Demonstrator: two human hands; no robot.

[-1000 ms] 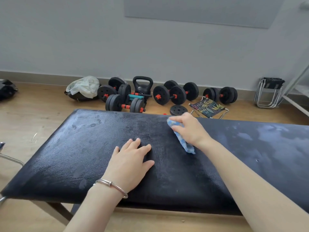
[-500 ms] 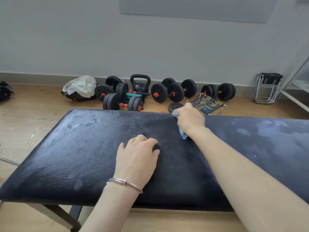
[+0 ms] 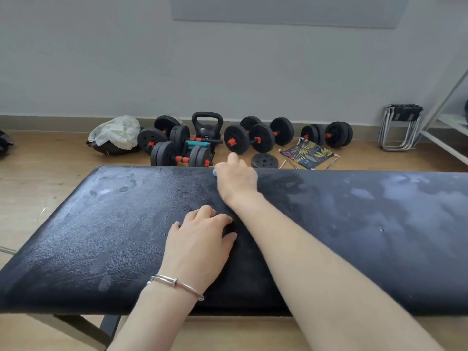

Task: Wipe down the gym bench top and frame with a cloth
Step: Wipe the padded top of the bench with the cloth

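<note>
Bench (image 3: 354, 224) first: where do you have it?
— It stands across in front of me, on the wood floor (image 3: 38, 173). Its black top (image 3: 126, 236) fills the view from left to right and has pale smears, most on the right part. One leg (image 3: 83, 328) shows under the near left corner.
— And the cloth?
— The cloth (image 3: 214, 172) is under my right hand (image 3: 236, 179), at the far edge of the top. Only a small blue corner shows at the left side of the hand; the rest is hidden.
— How does this hand lie?
— The arm is stretched out long, from the lower right slantwise over the top. The fingers are curled over the far edge and hold the cloth against it. The fingertips I cannot see.
— What about the left hand?
— My left hand (image 3: 200, 247) rests palm down near the middle of the top and holds nothing. The fingers are a little bent and close together, and the thumb stands out to the right. The fingertips are just beside my right forearm (image 3: 291, 249). On the wrist is a bracelet (image 3: 177, 286).
— And behind the bench?
— Dumbbells (image 3: 249, 138) and a kettlebell (image 3: 207, 127) lie on the floor at the wall (image 3: 228, 72).
</note>
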